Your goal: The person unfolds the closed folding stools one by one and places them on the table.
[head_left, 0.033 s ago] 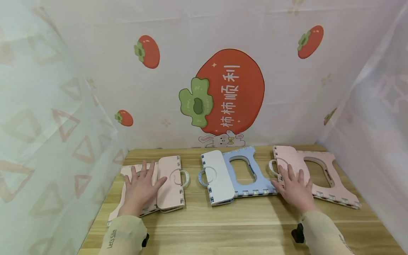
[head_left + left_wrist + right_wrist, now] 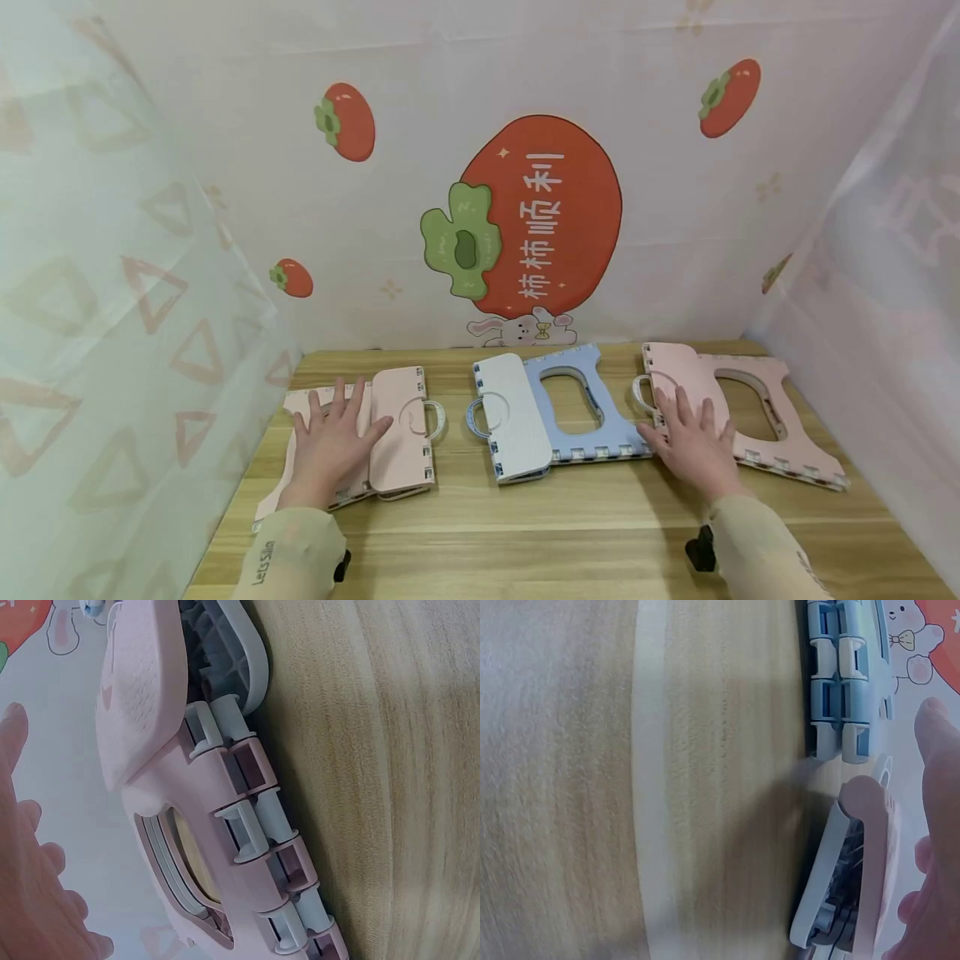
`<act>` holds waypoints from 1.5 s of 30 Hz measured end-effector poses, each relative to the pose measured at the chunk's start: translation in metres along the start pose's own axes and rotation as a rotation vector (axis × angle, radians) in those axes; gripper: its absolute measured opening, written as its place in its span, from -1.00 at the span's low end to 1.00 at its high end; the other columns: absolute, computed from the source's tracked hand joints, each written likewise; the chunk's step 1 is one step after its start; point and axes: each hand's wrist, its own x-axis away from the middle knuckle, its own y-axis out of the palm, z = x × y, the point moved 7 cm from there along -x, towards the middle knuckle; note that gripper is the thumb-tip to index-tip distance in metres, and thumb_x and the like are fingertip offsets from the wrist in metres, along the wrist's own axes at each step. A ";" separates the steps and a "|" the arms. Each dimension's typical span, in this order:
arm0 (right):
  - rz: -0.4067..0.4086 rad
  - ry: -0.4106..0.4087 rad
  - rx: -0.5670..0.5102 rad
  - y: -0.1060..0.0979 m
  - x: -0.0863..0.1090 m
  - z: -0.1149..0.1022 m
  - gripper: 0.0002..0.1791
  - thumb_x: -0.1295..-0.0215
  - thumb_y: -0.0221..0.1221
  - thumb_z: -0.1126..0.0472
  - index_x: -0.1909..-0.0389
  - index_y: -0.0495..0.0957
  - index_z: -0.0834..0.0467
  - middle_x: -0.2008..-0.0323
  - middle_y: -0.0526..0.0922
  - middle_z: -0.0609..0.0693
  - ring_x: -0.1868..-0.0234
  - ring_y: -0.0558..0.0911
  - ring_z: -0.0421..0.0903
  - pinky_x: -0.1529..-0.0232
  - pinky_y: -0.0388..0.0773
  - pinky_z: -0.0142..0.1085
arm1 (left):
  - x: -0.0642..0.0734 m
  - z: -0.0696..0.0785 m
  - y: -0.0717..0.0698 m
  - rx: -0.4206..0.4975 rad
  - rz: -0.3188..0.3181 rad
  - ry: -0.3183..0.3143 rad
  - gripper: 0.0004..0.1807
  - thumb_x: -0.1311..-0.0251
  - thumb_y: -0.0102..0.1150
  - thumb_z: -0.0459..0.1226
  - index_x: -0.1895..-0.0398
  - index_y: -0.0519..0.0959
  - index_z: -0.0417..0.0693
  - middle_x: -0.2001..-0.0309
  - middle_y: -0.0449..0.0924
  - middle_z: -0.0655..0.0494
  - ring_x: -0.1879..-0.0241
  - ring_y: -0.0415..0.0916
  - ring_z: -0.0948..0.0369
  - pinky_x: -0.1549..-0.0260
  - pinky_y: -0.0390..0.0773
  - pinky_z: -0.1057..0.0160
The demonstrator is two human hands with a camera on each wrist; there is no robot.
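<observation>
Three folding step stools lie folded flat in a row on the table. The left one is pink [image 2: 397, 433], with a white carry handle on its right side. Above it is my left hand [image 2: 330, 450], fingers spread; the left wrist view shows a gap between that hand [image 2: 45, 885] and the stool [image 2: 217, 795]. In the middle lies a blue and white stool [image 2: 517, 417], handle to the left. My right hand [image 2: 693, 450], fingers extended, is over the near-left part of the right pink stool [image 2: 810, 425]. The right wrist view shows that hand [image 2: 937, 825] holding nothing.
The wood-grain table [image 2: 525, 542] stretches toward the front. A white cloth backdrop [image 2: 420, 50] with persimmon prints stands behind it, and pale curtains [image 2: 97, 333] close in both sides. The middle stool's lower right corner lies close to the right hand's thumb.
</observation>
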 end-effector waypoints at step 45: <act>-0.041 -0.087 -0.008 -0.007 -0.007 -0.036 -0.06 -0.48 -0.10 -0.43 -0.66 -0.07 0.00 -0.60 -0.12 0.36 -0.50 -0.29 0.60 -0.30 -0.39 0.61 | 0.038 -0.028 0.042 0.022 -0.175 0.057 0.05 -0.35 -0.22 0.46 -0.64 0.07 -0.08 -0.59 -0.02 -0.29 -0.51 -0.27 -0.48 -0.34 -0.25 -0.60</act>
